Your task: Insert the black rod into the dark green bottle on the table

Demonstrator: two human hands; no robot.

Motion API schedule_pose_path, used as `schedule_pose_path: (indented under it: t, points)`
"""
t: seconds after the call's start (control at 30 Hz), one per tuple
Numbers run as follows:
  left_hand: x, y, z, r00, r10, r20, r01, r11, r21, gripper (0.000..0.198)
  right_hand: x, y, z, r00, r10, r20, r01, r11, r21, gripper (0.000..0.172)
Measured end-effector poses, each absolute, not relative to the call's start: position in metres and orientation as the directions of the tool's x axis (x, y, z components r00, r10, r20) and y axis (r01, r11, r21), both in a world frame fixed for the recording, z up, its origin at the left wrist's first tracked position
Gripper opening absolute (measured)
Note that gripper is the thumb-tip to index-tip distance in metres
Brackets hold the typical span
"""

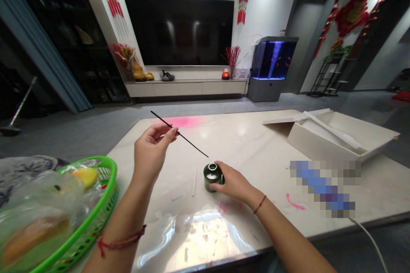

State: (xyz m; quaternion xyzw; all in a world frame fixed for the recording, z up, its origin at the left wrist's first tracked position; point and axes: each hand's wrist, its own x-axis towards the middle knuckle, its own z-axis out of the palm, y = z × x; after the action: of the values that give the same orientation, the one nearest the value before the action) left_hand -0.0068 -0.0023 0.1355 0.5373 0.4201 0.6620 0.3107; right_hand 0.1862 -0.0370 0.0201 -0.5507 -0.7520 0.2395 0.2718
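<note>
My left hand (153, 147) pinches a thin black stick (192, 143) between thumb and fingertips. The stick slants down to the right, and its lower end hangs just above a small dark green glass bottle (212, 175), apart from its mouth. Around the bottle's right side, my right hand (233, 181) is closed, with the bottle upright on the table. A pale rim surrounds the bottle's open mouth. Left of the bottle, a short white stick (194, 182) lies on the pale table (250, 145).
At the left stands a green plastic basket (110, 179) with bagged food. An open white box (323, 136) sits at the right rear, and a blurred-out blue object (320, 185) lies before it with a white cable (371, 239). Pink stains mark the tabletop.
</note>
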Motion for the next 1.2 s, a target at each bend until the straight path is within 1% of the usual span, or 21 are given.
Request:
schedule_pose_path:
  t: [0.17,0.33,0.63,0.83,0.97,1.2]
  points:
    - [-0.004,-0.004,0.130,-0.177,0.887,0.426,0.037,-0.426,0.904,0.031,0.186,-0.036,0.020,-0.239,0.958,0.156,0.699,0.281,-0.657,0.063]
    - [-0.002,-0.007,0.127,-0.141,0.901,0.410,0.079,-0.402,0.912,0.031,0.186,-0.035,0.019,-0.240,0.959,0.150,0.711,0.279,-0.646,0.064]
    - [0.008,-0.010,0.111,-0.052,0.949,0.311,0.135,-0.302,0.944,0.037,0.185,-0.037,0.020,-0.230,0.962,0.150,0.713,0.272,-0.647,0.063]
    - [0.006,-0.007,0.093,-0.003,0.964,0.266,0.165,-0.261,0.951,0.033,0.185,-0.038,0.018,-0.235,0.960,0.151,0.713,0.276,-0.645,0.065]
    - [0.004,-0.006,0.082,0.017,0.972,0.233,0.134,-0.233,0.963,0.033,0.184,-0.038,0.015,-0.234,0.959,0.158,0.710,0.280,-0.646,0.066]
    - [0.006,-0.013,0.078,0.035,0.983,0.183,0.143,-0.186,0.972,0.030,0.183,-0.038,0.015,-0.225,0.962,0.153,0.692,0.268,-0.670,0.065]
